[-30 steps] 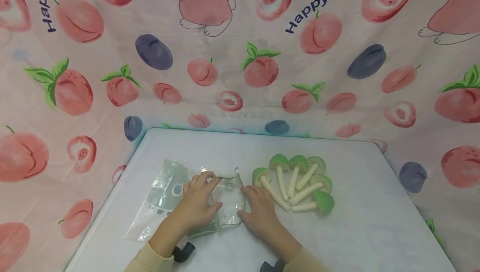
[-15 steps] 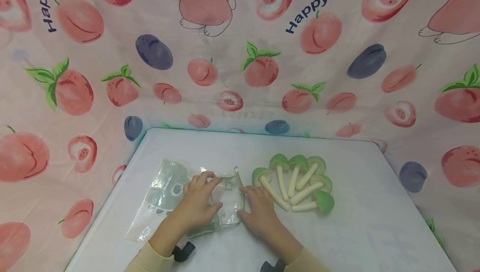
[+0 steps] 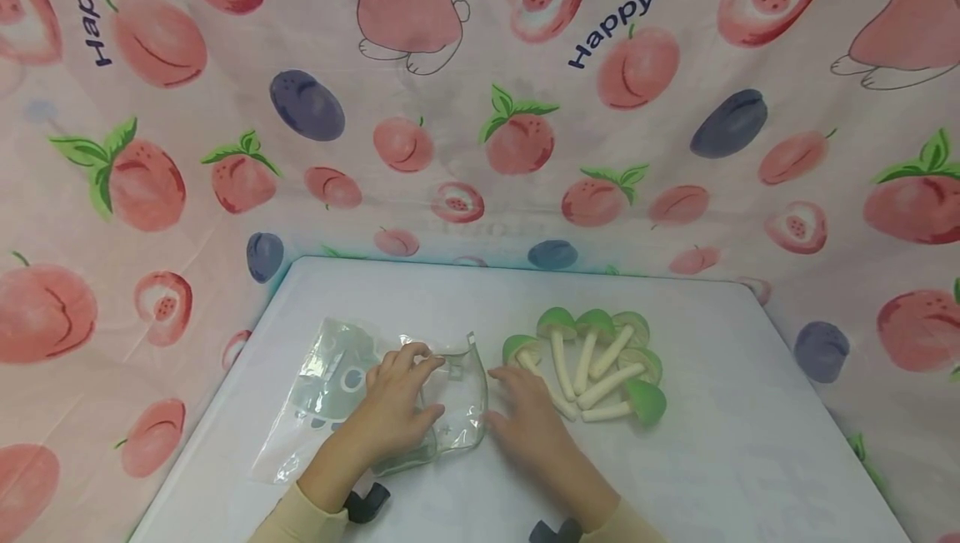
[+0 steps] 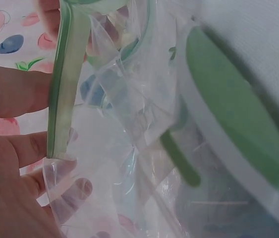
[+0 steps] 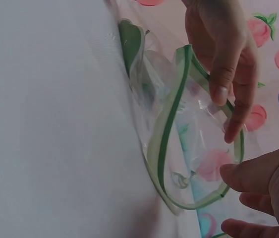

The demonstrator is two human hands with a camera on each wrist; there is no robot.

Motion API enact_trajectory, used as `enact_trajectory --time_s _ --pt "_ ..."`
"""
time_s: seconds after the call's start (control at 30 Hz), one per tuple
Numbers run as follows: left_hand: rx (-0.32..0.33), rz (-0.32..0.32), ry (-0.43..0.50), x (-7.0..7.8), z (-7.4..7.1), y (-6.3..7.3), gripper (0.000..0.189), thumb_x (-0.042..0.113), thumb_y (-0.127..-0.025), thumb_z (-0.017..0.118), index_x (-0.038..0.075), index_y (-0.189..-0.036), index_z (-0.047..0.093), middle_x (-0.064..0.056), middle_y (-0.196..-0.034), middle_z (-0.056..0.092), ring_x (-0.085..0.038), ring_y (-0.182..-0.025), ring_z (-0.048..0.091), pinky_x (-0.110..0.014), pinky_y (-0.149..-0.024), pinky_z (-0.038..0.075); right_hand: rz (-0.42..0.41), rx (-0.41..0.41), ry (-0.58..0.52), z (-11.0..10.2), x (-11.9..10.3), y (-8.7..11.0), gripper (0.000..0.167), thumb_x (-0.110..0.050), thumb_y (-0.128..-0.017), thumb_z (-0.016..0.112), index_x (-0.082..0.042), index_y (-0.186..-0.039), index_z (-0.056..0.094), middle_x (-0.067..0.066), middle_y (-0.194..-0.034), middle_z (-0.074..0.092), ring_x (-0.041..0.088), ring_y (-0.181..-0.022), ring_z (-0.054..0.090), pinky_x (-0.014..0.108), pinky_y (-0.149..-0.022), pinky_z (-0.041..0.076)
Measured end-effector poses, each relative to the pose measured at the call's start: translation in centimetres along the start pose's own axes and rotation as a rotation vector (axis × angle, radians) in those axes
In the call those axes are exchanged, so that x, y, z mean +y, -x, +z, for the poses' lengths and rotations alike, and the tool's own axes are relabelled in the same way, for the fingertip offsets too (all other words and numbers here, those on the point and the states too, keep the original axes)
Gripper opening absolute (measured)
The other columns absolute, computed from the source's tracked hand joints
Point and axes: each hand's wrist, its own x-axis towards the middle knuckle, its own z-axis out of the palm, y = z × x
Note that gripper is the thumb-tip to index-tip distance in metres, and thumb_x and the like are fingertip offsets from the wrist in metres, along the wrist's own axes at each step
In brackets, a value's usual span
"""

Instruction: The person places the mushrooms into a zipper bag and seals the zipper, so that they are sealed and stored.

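A clear plastic zip bag [image 3: 326, 389] with a grey-green printed figure lies on the table, its green-edged mouth [image 5: 169, 134] standing open toward the right. My left hand [image 3: 397, 401] lies over the bag, thumb and fingers spread apart, fingertips against the edge of the mouth. In the left wrist view, fingers [image 4: 23, 94] of that hand touch the green zip strip [image 4: 62, 89]. My right hand [image 3: 532, 422] is just right of the mouth, fingers loosely bent with nothing between them. Whether its fingertips [image 5: 231, 173] still touch the rim, I cannot tell.
Several toy-like mushrooms [image 3: 592, 343] with green caps and cream stems lie right of the bag, close beside my right hand. Black wrist pieces [image 3: 367, 503] sit under both wrists. Behind the white table [image 3: 712, 460] hangs a pink fruit-print cloth [image 3: 420, 93].
My right hand has shifted slightly right, away from the bag's mouth, and now covers part of the nearest mushroom's stem. The rim bows out more roundly. My left hand has stayed put.
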Motion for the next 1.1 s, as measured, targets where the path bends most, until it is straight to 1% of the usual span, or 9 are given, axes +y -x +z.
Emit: enact_trajectory --time_s 0.2,0.33,0.5,0.6,0.73,0.8,0.97,1.1 --pt "-0.005 -0.005 0.009 0.0 0.0 0.0 0.062 0.025 -0.088 0.086 0.019 -0.145 0.064 -0.007 -0.152 0.052 -0.033 -0.138 0.048 -0.061 -0.108 0.039 0.006 0.054 -0.001 -1.0 0.3 -0.1 0.057 -0.016 -0.089 0.083 -0.012 -0.143 0.064 0.010 -0.138 0.069 0.032 -0.129 0.065 0.053 -0.111 0.054" --pt "-0.011 -0.004 0.011 -0.1 0.1 0.0 0.062 0.025 -0.088 0.085 0.019 -0.146 0.064 -0.006 -0.152 0.051 -0.033 -0.138 0.047 -0.060 -0.108 0.039 -0.002 0.089 0.007 -1.8 0.6 -0.2 0.054 -0.014 -0.089 0.083 -0.010 -0.140 0.065 0.009 -0.139 0.070 0.031 -0.133 0.065 0.051 -0.115 0.052" --pt "-0.017 -0.001 0.014 -0.2 0.2 0.1 0.062 0.025 -0.088 0.086 0.020 -0.146 0.063 -0.006 -0.153 0.050 -0.032 -0.138 0.047 -0.060 -0.109 0.038 -0.013 0.141 0.010 -2.8 0.9 -0.4 0.051 -0.011 -0.089 0.083 -0.005 -0.137 0.066 0.012 -0.139 0.070 0.035 -0.135 0.065 0.053 -0.116 0.051" --pt "-0.018 0.000 0.018 -0.2 0.2 0.1 0.062 0.025 -0.088 0.086 0.020 -0.146 0.063 -0.006 -0.152 0.050 -0.032 -0.138 0.047 -0.061 -0.109 0.038 0.037 0.148 -0.031 -3.3 1.1 -0.5 0.051 -0.011 -0.089 0.082 -0.007 -0.138 0.067 0.011 -0.141 0.070 0.035 -0.136 0.064 0.053 -0.116 0.051" --pt "-0.022 -0.001 0.017 -0.3 0.2 0.1 0.063 0.025 -0.088 0.086 0.019 -0.146 0.063 -0.006 -0.152 0.050 -0.033 -0.137 0.047 -0.062 -0.109 0.038 0.152 0.128 -0.109 -3.7 1.6 -0.7 0.052 -0.016 -0.092 0.080 -0.013 -0.142 0.066 0.010 -0.145 0.067 0.035 -0.137 0.063 0.056 -0.115 0.051" --pt "-0.022 -0.003 0.016 -0.3 0.2 0.0 0.063 0.026 -0.088 0.086 0.019 -0.146 0.063 -0.005 -0.152 0.050 -0.032 -0.137 0.047 -0.062 -0.110 0.038 0.193 0.117 -0.123 -3.9 1.9 -0.9 0.053 -0.018 -0.093 0.080 -0.016 -0.144 0.065 0.010 -0.146 0.066 0.035 -0.137 0.063 0.056 -0.115 0.052" --pt "-0.020 -0.007 0.017 -0.4 0.2 0.0 0.063 0.026 -0.088 0.086 0.020 -0.146 0.063 -0.005 -0.152 0.050 -0.032 -0.138 0.046 -0.062 -0.109 0.038 0.240 0.108 -0.121 -4.2 2.5 -1.2 0.053 -0.021 -0.095 0.079 -0.022 -0.146 0.064 0.011 -0.146 0.066 0.036 -0.133 0.066 0.057 -0.110 0.055" --pt "-0.029 -0.016 0.028 -0.5 0.2 0.0 0.063 0.027 -0.088 0.086 0.021 -0.147 0.063 -0.004 -0.153 0.050 -0.031 -0.139 0.045 -0.061 -0.110 0.037 0.265 0.102 -0.158 -4.4 2.7 -1.4 0.051 -0.022 -0.097 0.078 -0.020 -0.145 0.063 0.010 -0.147 0.066 0.037 -0.133 0.067 0.057 -0.108 0.057"
